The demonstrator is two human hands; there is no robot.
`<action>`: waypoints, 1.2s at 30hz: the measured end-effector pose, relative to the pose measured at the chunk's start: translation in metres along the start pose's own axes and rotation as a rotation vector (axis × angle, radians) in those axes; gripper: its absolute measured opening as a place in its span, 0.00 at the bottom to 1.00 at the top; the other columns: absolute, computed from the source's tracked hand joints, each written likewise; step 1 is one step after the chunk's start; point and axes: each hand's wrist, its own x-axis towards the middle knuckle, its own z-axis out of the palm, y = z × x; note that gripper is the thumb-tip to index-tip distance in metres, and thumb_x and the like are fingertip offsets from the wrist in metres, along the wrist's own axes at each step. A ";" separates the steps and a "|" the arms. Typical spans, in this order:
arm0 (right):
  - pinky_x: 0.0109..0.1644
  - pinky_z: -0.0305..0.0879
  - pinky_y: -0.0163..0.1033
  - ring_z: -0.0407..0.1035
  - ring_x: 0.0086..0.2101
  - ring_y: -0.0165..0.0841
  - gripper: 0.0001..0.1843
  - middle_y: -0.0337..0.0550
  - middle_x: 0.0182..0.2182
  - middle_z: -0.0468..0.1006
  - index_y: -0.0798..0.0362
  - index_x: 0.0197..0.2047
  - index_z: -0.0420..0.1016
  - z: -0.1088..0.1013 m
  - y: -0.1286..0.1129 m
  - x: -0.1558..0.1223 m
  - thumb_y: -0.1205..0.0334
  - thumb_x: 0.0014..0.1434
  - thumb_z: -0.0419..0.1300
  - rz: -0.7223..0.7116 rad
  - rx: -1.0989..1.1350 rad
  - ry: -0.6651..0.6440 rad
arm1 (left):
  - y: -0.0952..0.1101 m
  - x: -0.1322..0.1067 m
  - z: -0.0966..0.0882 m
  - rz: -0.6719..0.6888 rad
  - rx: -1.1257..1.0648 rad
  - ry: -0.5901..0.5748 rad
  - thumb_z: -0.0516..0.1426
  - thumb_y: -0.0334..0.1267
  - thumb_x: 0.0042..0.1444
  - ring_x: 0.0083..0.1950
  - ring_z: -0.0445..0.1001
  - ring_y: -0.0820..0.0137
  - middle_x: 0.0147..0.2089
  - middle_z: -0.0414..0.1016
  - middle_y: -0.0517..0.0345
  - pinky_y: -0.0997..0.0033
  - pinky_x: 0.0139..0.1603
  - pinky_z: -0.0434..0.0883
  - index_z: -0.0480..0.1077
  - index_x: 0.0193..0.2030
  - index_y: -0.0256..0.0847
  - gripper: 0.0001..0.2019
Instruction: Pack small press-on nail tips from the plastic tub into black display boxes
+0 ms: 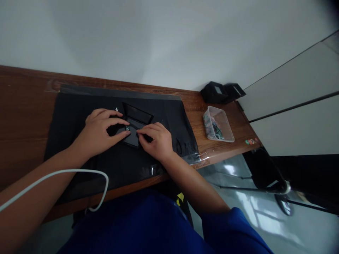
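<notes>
An open flat black case lies on a black mat (169,120), its hinged lid (138,114) tilted up at the back and its grey base (131,139) facing me. From the left, my left hand (98,133) reaches over the base, with thumb and index finger closed around a tiny green-and-white circuit board (127,128). My right hand (158,141) is at the base's right side. Its thumb and index finger are pinched together; whatever is between them is too small to make out. A small white bit (117,109) lies beyond my left fingers.
A clear plastic tub (227,132) with small green and pinkish packets stands right of the mat on the wooden table (194,106). Black boxes (215,92) sit behind it by the wall. A white cable (79,170) loops across my left forearm. Round stickers mark the table's right end.
</notes>
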 end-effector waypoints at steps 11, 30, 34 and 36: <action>0.53 0.75 0.46 0.81 0.43 0.38 0.09 0.43 0.46 0.92 0.48 0.48 0.89 -0.002 0.001 0.000 0.65 0.70 0.66 -0.037 0.055 -0.055 | -0.002 -0.002 0.000 0.007 0.013 -0.083 0.63 0.65 0.63 0.75 0.67 0.37 0.70 0.80 0.55 0.24 0.76 0.60 0.86 0.56 0.65 0.20; 0.56 0.75 0.46 0.81 0.46 0.39 0.12 0.41 0.46 0.91 0.47 0.52 0.87 -0.001 0.002 0.001 0.67 0.68 0.67 0.034 0.117 -0.036 | -0.006 0.009 0.004 -0.001 0.020 -0.054 0.58 0.63 0.67 0.75 0.69 0.35 0.70 0.81 0.52 0.23 0.75 0.63 0.85 0.60 0.62 0.23; 0.55 0.76 0.45 0.80 0.45 0.39 0.15 0.42 0.46 0.91 0.47 0.55 0.87 0.000 0.002 0.001 0.66 0.68 0.68 0.065 0.102 -0.045 | -0.007 0.009 0.003 0.006 0.023 -0.068 0.58 0.63 0.68 0.75 0.69 0.36 0.70 0.80 0.52 0.25 0.75 0.63 0.84 0.61 0.62 0.23; 0.55 0.76 0.45 0.80 0.46 0.39 0.16 0.42 0.46 0.91 0.47 0.57 0.87 -0.001 0.001 0.003 0.64 0.67 0.70 0.069 0.096 -0.069 | -0.007 0.009 0.003 0.005 0.028 -0.066 0.58 0.64 0.68 0.75 0.69 0.38 0.70 0.81 0.53 0.27 0.76 0.63 0.84 0.61 0.62 0.23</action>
